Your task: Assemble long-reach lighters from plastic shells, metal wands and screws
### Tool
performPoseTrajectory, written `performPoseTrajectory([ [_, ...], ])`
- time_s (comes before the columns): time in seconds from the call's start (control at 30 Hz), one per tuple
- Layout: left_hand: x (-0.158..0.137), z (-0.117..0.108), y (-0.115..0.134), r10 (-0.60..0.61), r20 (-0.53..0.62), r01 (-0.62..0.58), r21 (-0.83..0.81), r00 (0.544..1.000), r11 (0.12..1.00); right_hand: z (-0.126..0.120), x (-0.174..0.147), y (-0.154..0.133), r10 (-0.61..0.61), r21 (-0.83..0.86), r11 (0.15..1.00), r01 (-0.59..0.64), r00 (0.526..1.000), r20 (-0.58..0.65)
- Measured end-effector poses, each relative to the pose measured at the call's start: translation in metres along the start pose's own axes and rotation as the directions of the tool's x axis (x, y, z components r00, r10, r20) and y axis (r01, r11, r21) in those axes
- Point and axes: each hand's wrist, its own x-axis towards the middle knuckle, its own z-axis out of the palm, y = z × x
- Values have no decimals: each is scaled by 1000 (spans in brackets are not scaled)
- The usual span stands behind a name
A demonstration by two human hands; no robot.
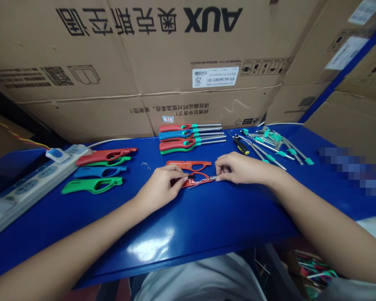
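Note:
My left hand (pixel 163 186) is closed in a pinch at a small black part (pixel 190 177) with thin white wires, over an orange lighter casing half (pixel 203 174). My right hand (pixel 238 168) pinches a short grey metal piece (pixel 213 178) at the right end of that casing half; the rest of the piece is hidden by the fingers. Just behind lies a second orange casing half (pixel 174 163) with a finger loop. A thin pinkish tube (pixel 192 186) shows along the near edge of the casing under my hands.
Assembled lighters (pixel 178 145) lie stacked behind my hands. A yellow-black screwdriver (pixel 242 146) and several metal rods (pixel 265 144) with green ends are at right. Coloured casings (pixel 95 185), small screws (pixel 146 164) and a power strip (pixel 28 184) lie left. Cardboard (pixel 163 54) walls the back.

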Motion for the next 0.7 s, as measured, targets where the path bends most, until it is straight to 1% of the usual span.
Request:
performPoseTrajectory([
  [0.1, -1, 1, -1, -52, -23, 52, 4, 998, 999, 0, 0, -1, -17, 12, 1000, 17, 1000, 2],
  [0.17, -1, 1, -1, -64, -30, 65, 19, 997, 998, 0, 1, -1, -21, 23, 1000, 21, 1000, 7],
  [0.33, -3, 1, 1, 11, -26, -9, 68, 1000, 998, 0, 2, 0, -37, 27, 999, 37, 999, 11],
  [0.47, -2, 3, 2, 23, -27, -20, 100, 999, 995, 0, 2, 1, -57, 56, 997, 56, 998, 16],
  [0.53, -3, 3, 3, 42, -8, -40, 142, 999, 989, 0, 2, 2, -60, 71, 996, 59, 998, 18],
  [0.6, -4, 1, 4, 49, 28, -54, 219, 998, 974, 1, 2, 2, -60, 80, 995, 57, 998, 24],
  [0.7, -5, -5, 5, 14, 84, -40, 317, 996, 948, 1, 1, 2, -55, 90, 995, 52, 998, 38],
])
